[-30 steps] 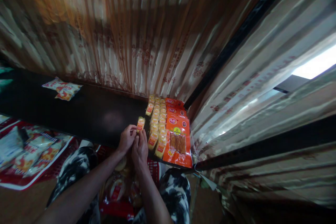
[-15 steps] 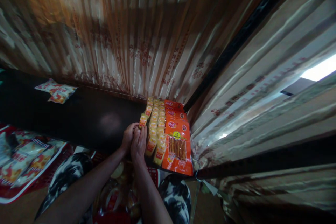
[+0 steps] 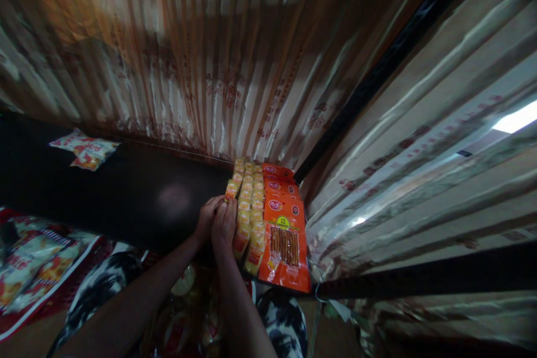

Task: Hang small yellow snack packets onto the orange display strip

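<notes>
Yellow packet (image 3: 231,189) held just beyond left hand (image 3: 207,219), right hand (image 3: 224,226)

Hands (image 3: 224,225) hide part of yellow packet (image 3: 231,188)

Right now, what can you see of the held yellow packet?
The small yellow packet faces the camera, looks plastic-wrapped, with red low on its front. The left hand and right hand hold its near end, partly hiding it. It is in front of the leftmost yellow row; contact with that or the shelf is unclear.
</notes>
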Demonstrator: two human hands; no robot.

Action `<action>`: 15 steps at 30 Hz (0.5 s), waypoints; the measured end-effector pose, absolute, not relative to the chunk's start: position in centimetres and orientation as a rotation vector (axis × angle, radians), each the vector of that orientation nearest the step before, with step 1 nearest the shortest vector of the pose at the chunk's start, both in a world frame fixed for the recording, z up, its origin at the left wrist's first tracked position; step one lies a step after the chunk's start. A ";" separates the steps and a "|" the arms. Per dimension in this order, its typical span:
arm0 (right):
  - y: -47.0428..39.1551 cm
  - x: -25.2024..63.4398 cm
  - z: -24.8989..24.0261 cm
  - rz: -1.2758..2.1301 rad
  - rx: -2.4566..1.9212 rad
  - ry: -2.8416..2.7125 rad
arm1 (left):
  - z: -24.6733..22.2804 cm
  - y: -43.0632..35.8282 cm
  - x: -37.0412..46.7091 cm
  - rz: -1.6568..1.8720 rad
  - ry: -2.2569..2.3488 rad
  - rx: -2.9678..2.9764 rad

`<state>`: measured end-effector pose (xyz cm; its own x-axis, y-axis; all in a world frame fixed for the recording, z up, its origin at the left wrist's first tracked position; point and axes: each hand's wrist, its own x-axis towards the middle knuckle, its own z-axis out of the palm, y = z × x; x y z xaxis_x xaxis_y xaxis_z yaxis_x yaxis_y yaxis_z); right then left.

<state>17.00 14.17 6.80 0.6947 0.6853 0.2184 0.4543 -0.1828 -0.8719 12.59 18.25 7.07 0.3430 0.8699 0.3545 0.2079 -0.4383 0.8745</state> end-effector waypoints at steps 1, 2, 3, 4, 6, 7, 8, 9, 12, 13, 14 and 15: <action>14.3 17.1 6.7 0.266 -1.827 -0.904 | 7.0 18.4 12.7 1.122 0.944 1.867; 14.5 17.2 6.7 0.261 -1.829 -0.906 | 6.9 18.5 12.8 1.126 0.938 1.878; 14.6 17.2 6.6 0.252 -1.833 -0.906 | 6.8 18.6 12.9 1.127 0.931 1.888; 14.7 17.3 6.5 0.245 -1.840 -0.907 | 6.7 18.7 13.0 1.128 0.923 1.897; 14.7 17.4 6.4 0.239 -1.853 -0.919 | 6.6 18.9 13.1 1.125 0.904 1.914; 14.7 17.5 6.4 0.240 -1.856 -0.932 | 6.5 19.0 13.0 1.120 0.897 1.920; 14.7 17.5 6.5 0.242 -1.857 -0.944 | 6.5 19.1 13.0 1.112 0.891 1.923; 14.6 17.5 6.5 0.244 -1.854 -0.954 | 6.5 19.1 12.9 1.103 0.889 1.925; 14.4 17.5 6.9 0.245 -1.841 -0.955 | 6.5 19.2 12.7 1.072 0.893 1.925; 14.4 17.4 7.1 0.246 -1.837 -0.954 | 6.5 19.2 12.7 1.063 0.891 1.925; 14.3 17.4 7.3 0.246 -1.833 -0.956 | 6.5 19.2 12.7 1.053 0.886 1.926; 14.2 17.3 7.4 0.245 -1.828 -0.960 | 6.4 19.2 12.7 1.044 0.879 1.928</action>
